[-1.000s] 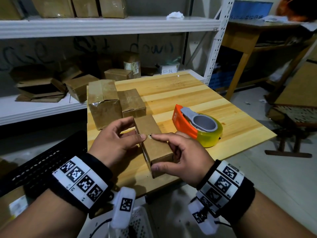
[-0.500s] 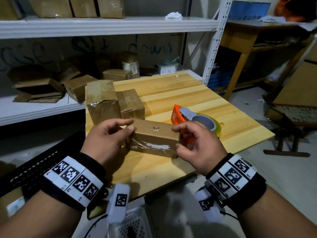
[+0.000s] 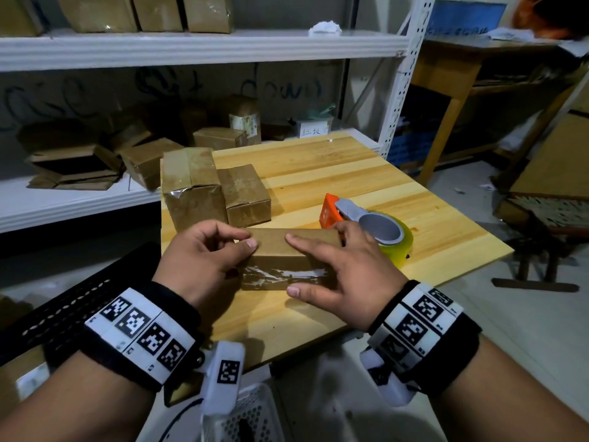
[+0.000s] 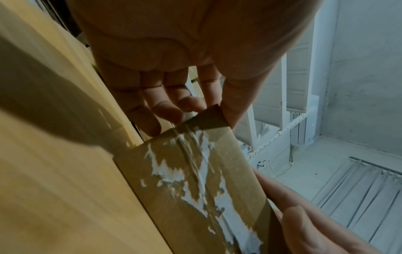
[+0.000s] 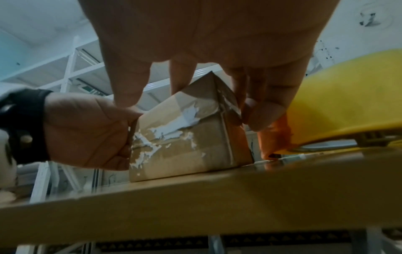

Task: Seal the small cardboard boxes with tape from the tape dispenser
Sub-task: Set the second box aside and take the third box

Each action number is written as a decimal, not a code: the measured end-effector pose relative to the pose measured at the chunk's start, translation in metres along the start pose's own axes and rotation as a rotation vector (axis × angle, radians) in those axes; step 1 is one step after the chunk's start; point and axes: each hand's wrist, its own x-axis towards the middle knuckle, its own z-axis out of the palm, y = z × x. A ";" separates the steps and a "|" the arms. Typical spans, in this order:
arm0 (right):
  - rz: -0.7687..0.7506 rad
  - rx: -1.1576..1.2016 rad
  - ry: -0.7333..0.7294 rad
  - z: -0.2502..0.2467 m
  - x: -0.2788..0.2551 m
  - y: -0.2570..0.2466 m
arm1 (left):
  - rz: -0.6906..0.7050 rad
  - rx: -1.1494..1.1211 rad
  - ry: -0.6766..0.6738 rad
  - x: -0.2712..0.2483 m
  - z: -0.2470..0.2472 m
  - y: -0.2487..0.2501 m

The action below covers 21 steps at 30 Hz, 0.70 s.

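Observation:
A small brown cardboard box lies crosswise on the wooden table, its front face torn white under old tape. My left hand grips its left end, thumb on the top face. My right hand holds the right end, with the index finger on top and the thumb against the front face. The left wrist view shows the torn face of the box with fingertips at its end. The right wrist view shows the box standing on the table. The orange tape dispenser with yellowish tape lies just right of my right hand.
Two more cardboard boxes, a taller one and a lower one, stand behind the held box. White shelves at the back hold several boxes. A black crate sits below left. The table's near edge is close to my wrists.
The box has been swung from pointing away from me to crosswise, rolled so its torn face looks toward me, and lowered onto the table. Both hands kept hold of its ends.

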 end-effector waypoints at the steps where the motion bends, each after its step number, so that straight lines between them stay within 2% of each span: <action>1: 0.001 0.004 -0.019 -0.001 0.000 0.000 | 0.000 0.015 0.005 0.001 0.000 0.000; 7: -0.028 0.080 -0.111 -0.007 -0.004 0.004 | -0.002 -0.036 0.008 0.000 0.004 -0.001; 13: 0.017 0.154 0.061 0.003 -0.004 0.007 | 0.001 0.011 -0.007 0.004 -0.001 -0.002; 21: 0.035 0.095 0.023 0.004 -0.003 0.001 | 0.037 0.068 -0.022 0.005 -0.001 -0.002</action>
